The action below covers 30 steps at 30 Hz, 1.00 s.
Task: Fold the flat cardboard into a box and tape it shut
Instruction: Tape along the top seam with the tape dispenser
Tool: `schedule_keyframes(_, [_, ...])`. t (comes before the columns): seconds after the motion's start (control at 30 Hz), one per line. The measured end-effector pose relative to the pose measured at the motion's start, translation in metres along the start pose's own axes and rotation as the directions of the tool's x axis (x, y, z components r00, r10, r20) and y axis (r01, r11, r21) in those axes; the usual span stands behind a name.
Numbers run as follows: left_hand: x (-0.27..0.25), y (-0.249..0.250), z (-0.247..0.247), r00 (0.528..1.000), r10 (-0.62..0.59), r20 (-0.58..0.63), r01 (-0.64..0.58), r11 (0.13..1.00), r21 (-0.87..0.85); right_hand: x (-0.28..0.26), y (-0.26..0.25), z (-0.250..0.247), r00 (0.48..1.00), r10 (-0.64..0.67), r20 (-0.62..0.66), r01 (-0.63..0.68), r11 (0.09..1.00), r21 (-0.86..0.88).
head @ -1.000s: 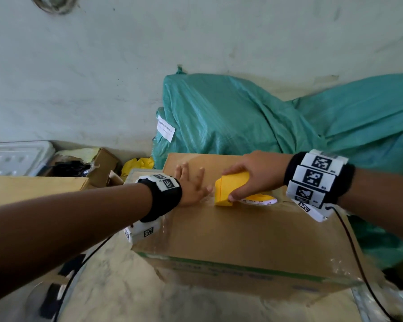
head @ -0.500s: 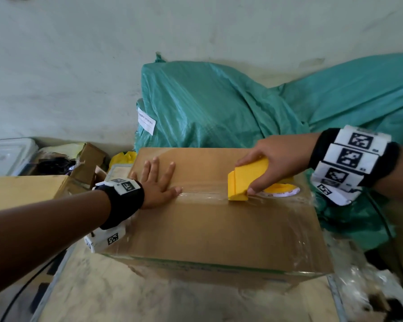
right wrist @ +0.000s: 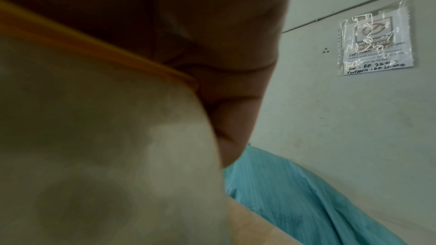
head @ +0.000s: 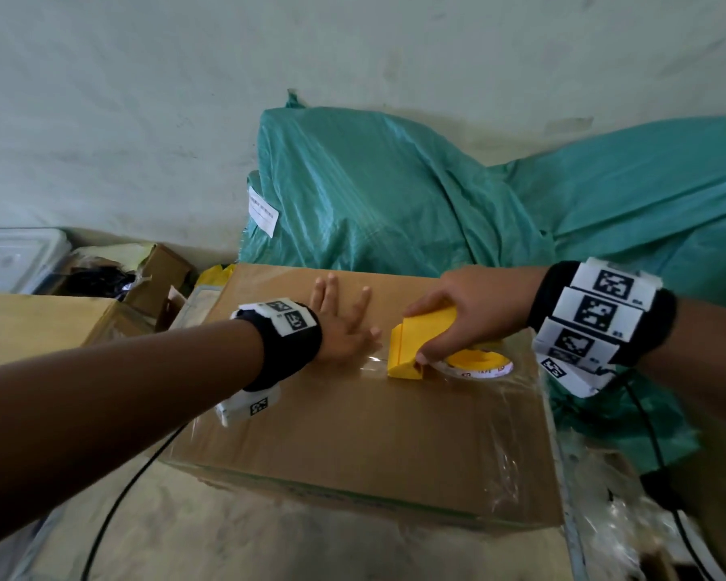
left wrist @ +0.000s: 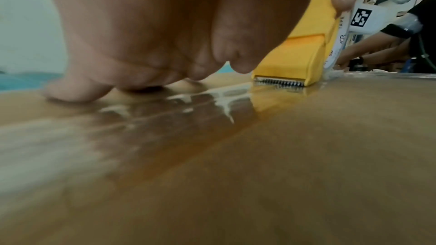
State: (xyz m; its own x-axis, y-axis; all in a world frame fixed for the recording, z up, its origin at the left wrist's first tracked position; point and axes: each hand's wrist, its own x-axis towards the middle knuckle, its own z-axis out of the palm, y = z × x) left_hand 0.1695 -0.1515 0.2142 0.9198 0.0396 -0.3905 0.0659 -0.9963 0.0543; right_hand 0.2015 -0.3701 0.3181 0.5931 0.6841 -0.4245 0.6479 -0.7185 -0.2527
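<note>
A pale worktop (head: 235, 534) carries the closed cardboard box (head: 374, 434), which fills the centre of the head view. The left hand (head: 340, 329) lies flat on its lid, fingers straight, pressing the clear tape (left wrist: 212, 103). At its 3 o'clock, just beside it, the right hand (head: 466, 312) grips a yellow tape dispenser (head: 416, 345). Green sacks (head: 395, 195) lean on the wall (head: 185, 98) at 12 o'clock.

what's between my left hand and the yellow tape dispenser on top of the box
Only a short stretch of shiny clear tape on the box top separates the left hand from the dispenser; the left wrist view shows it best.
</note>
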Motion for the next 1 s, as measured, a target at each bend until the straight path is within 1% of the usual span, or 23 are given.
schedule_keyframes(0.1, [0.000,0.004,0.014,0.999,-0.022,-0.032,0.023,0.998,0.052,-0.005,-0.001,0.005,1.000,-0.008,-0.023,0.008,1.000,-0.021])
schedule_keyframes(0.3, [0.007,-0.003,0.014,0.999,-0.008,-0.040,0.012,0.996,0.088,-0.023,0.006,0.009,0.995,-0.029,-0.091,0.028,1.000,-0.009])
schedule_keyframes(0.4, [0.007,-0.004,0.011,1.000,0.010,-0.012,-0.009,0.995,0.099,-0.043,0.023,0.006,0.997,0.011,-0.078,-0.012,1.000,-0.011])
schedule_keyframes(0.53, [0.006,-0.006,0.009,1.000,0.031,0.005,-0.031,0.995,0.093,-0.071,0.053,-0.001,0.994,0.105,-0.033,-0.103,0.993,0.056])
schedule_keyframes(0.6, [0.007,-0.006,0.008,0.999,0.034,0.005,-0.034,0.996,0.083,-0.077,0.060,0.002,0.990,0.141,-0.007,-0.140,0.986,0.089])
schedule_keyframes(0.67, [0.006,-0.004,0.004,1.000,0.027,0.014,-0.028,0.996,0.081,-0.077,0.061,0.008,0.990,0.142,-0.007,-0.141,0.986,0.093])
schedule_keyframes(0.77, [0.003,0.005,-0.004,0.999,0.003,0.037,-0.005,0.998,0.060,-0.073,0.059,0.013,0.988,0.147,-0.039,-0.144,0.987,0.075])
schedule_keyframes(0.83, [0.001,0.021,-0.008,0.998,0.041,0.043,-0.043,0.998,0.040,-0.072,0.059,0.013,0.987,0.153,-0.046,-0.148,0.985,0.088])
schedule_keyframes(0.9, [0.003,0.043,-0.006,0.992,0.122,0.019,-0.123,0.992,0.027,-0.073,0.059,0.013,0.986,0.158,-0.048,-0.153,0.983,0.098])
schedule_keyframes(1.0, [0.009,0.076,0.004,0.980,0.200,-0.007,-0.199,0.978,0.053,-0.075,0.057,0.015,0.987,0.155,-0.045,-0.149,0.982,0.111])
